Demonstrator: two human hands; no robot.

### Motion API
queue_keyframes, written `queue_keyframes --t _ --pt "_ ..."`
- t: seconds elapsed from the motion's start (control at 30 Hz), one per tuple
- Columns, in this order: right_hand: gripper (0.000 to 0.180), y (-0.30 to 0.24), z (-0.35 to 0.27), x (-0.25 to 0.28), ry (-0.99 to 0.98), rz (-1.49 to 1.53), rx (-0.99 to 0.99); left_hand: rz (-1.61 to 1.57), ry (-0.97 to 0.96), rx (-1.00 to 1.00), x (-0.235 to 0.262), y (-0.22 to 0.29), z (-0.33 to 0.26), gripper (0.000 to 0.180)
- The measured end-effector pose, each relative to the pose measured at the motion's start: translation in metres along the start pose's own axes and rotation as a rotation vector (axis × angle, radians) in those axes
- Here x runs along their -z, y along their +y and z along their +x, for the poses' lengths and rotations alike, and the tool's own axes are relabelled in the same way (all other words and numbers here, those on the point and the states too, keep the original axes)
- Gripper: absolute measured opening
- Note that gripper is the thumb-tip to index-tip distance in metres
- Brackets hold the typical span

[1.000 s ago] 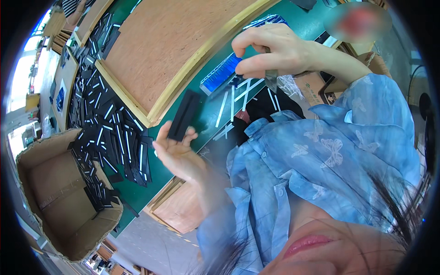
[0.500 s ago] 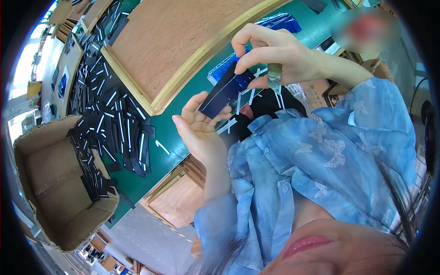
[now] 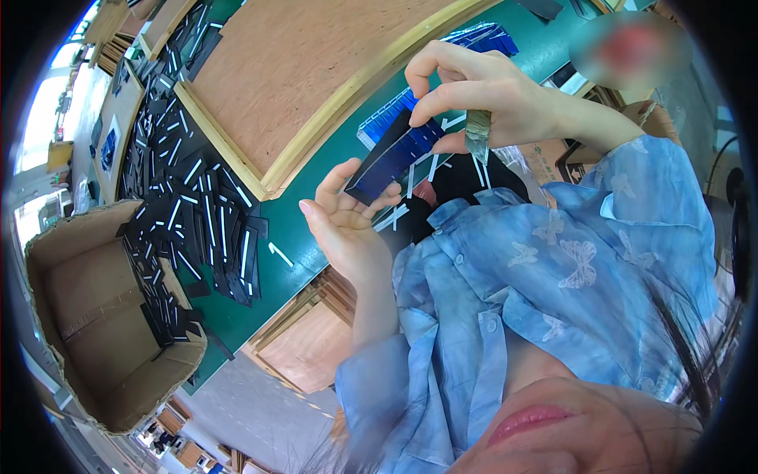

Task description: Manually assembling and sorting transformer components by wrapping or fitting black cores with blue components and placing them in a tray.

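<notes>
A dark blue strip-like piece (image 3: 388,165) with a black side and ribbed surface is held slantwise in front of me. My right hand (image 3: 482,91) pinches its upper end between thumb and fingers. Below that palm a pointed, dull metal blade (image 3: 478,136) sticks out; its other end is hidden by the hand. My left hand (image 3: 351,237) is at the strip's lower end, its curled fingers behind and around it and the thumb standing apart. Just behind the strip, a row of bright blue ribbed pieces (image 3: 379,126) lies on the green table (image 3: 296,229).
A wooden tray (image 3: 276,178) with a raised rim occupies the table beyond my hands. Many black strips with white bars (image 3: 213,229) are heaped at left, beside an open cardboard box (image 3: 103,316). More blue pieces (image 3: 489,38) lie behind my right hand. Thin white strips (image 3: 391,219) are near my left fingers.
Both hands and the blue piece have shifted very slightly to the right. The grip looks the same.
</notes>
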State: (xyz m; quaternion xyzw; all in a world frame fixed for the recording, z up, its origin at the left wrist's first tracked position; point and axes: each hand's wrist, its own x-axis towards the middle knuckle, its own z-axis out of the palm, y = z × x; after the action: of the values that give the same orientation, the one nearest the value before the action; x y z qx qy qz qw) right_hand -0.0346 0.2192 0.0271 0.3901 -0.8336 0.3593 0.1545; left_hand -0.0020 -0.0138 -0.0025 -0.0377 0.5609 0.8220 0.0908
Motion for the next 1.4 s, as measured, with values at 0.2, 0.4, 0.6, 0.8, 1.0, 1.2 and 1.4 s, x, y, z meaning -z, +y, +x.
queue_keyframes --t 0.2,0.4,0.6,0.8,1.0,1.2,1.4 --pt "0.041 -0.002 0.004 -0.004 -0.002 0.030 0.005 -0.053 -0.045 -0.023 0.001 0.000 0.000 0.058" --pt "0.036 -0.010 0.005 0.002 -0.052 0.030 -0.155 0.099 0.022 -0.055 -0.010 0.000 -0.003 0.028" --pt "0.029 -0.010 0.007 0.001 -0.021 0.143 -0.134 0.026 0.013 -0.018 -0.008 0.004 -0.005 0.028" --pt "0.026 -0.014 0.008 0.002 -0.023 0.095 -0.147 0.066 0.039 0.027 -0.010 0.008 -0.005 0.030" --pt "0.027 -0.013 0.011 0.002 -0.022 0.114 -0.132 0.043 0.039 0.042 -0.006 0.009 -0.003 0.030" --pt "0.027 -0.012 0.007 0.000 -0.019 0.130 -0.135 0.030 0.022 0.061 -0.006 0.004 0.001 0.030" --pt "0.027 -0.015 0.012 0.001 -0.019 0.147 -0.128 0.020 0.020 0.056 -0.003 0.008 -0.001 0.029"
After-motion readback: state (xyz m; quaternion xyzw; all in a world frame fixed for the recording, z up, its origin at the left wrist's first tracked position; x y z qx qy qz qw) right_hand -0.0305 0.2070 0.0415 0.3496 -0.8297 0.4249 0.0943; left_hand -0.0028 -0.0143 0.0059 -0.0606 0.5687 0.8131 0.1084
